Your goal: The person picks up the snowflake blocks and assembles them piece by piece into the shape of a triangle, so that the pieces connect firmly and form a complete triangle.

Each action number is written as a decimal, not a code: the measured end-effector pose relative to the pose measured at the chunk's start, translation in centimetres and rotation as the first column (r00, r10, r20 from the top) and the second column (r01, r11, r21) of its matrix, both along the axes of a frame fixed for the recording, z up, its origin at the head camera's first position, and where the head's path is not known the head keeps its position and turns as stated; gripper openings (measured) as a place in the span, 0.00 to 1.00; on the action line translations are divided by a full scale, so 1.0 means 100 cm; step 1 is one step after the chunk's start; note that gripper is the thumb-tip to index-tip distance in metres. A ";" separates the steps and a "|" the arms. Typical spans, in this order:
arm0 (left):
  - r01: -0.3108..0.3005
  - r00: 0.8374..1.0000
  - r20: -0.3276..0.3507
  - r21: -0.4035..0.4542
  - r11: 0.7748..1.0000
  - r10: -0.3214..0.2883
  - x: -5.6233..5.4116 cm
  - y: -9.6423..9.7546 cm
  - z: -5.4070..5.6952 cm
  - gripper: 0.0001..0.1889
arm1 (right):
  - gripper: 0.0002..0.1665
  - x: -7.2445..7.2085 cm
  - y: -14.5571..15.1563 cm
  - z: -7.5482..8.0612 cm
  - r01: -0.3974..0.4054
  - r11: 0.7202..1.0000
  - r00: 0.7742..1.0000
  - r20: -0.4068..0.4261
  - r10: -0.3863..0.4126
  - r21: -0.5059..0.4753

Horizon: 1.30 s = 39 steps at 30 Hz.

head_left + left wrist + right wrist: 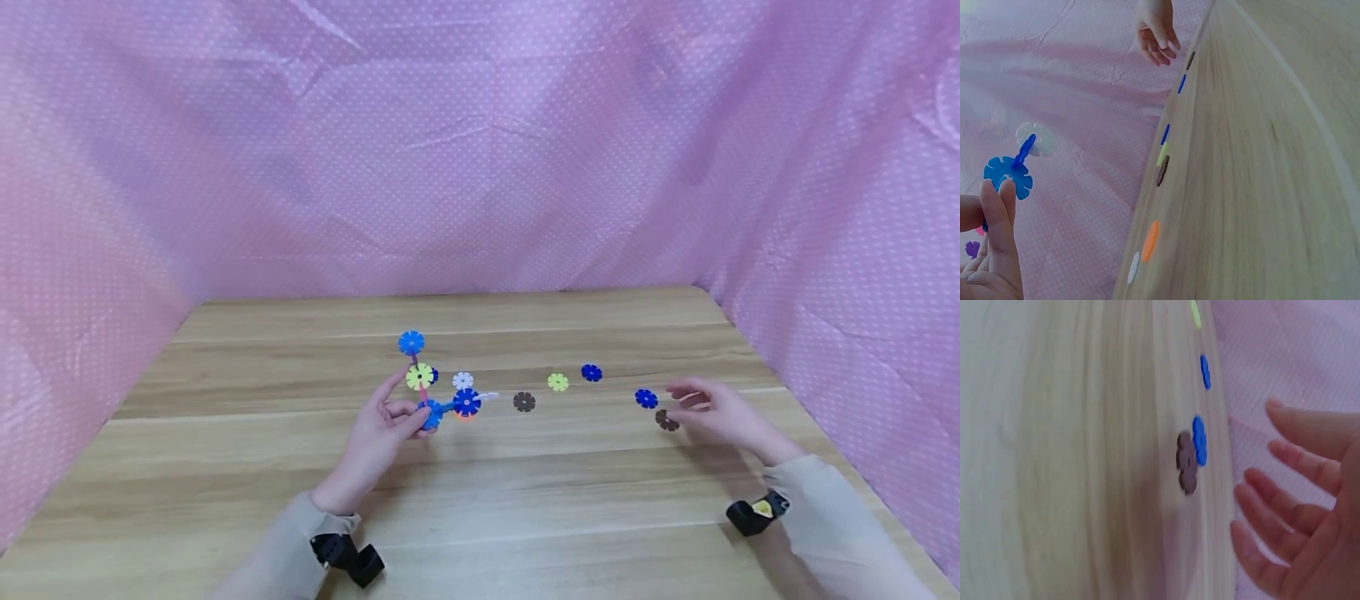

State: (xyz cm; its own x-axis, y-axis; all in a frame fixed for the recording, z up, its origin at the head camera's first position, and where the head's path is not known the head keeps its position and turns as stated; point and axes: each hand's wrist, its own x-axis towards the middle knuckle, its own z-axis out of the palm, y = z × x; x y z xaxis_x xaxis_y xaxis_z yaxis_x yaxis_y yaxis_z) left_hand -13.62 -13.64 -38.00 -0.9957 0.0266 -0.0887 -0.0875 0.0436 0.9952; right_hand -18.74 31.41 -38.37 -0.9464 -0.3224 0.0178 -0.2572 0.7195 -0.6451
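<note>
My left hand [385,425] pinches a light blue notched disc [1009,175] that belongs to a joined chain of discs held above the table. In the head view the chain includes a yellow-green disc [420,377], another light blue disc [411,342] at its top and a dark blue disc [467,402] to the right. A white disc [1035,139] hangs at the chain's end in the left wrist view. My right hand [716,414] hovers with loosely bent, parted fingers and nothing in them. Just beneath it lie a brown disc [1186,462] and a dark blue disc [1200,440].
On the wooden table [570,517] between the hands lie a brown disc [524,402], a yellow-green disc [557,382] and a dark blue disc [592,372]. An orange disc [1151,240] and a white disc [1134,267] rest near the left hand. Pink dotted cloth [480,167] surrounds the table.
</note>
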 end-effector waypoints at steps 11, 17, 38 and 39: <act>-0.019 1.000 -0.003 0.001 1.000 0.019 -0.004 -0.009 0.002 0.36 | 0.30 -0.004 0.009 -0.014 0.024 0.994 0.997 0.065 -0.031 0.108; -0.039 0.999 -0.002 0.008 0.999 0.039 -0.004 -0.012 0.004 0.37 | 0.30 -0.007 0.005 -0.014 0.018 0.992 0.997 0.073 -0.028 0.127; -0.052 0.998 -0.016 0.041 0.998 0.053 -0.006 -0.014 0.001 0.37 | 0.14 -0.009 0.001 -0.016 -0.008 0.988 0.997 0.080 -0.004 0.154; -0.054 0.998 -0.017 0.042 0.998 0.055 -0.006 -0.014 0.001 0.37 | 0.14 -0.009 0.002 -0.016 -0.009 0.988 0.997 0.077 -0.003 0.155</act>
State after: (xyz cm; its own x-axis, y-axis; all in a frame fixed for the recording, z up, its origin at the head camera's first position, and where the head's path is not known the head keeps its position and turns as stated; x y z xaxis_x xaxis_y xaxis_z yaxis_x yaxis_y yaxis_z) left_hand -14.20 -15.07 -37.90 -0.9972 -0.0244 -0.0704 -0.0704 -0.0022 0.9975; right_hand -19.62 31.56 -39.93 -0.9422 -0.3183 -0.1050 -0.2136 0.8115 -0.5439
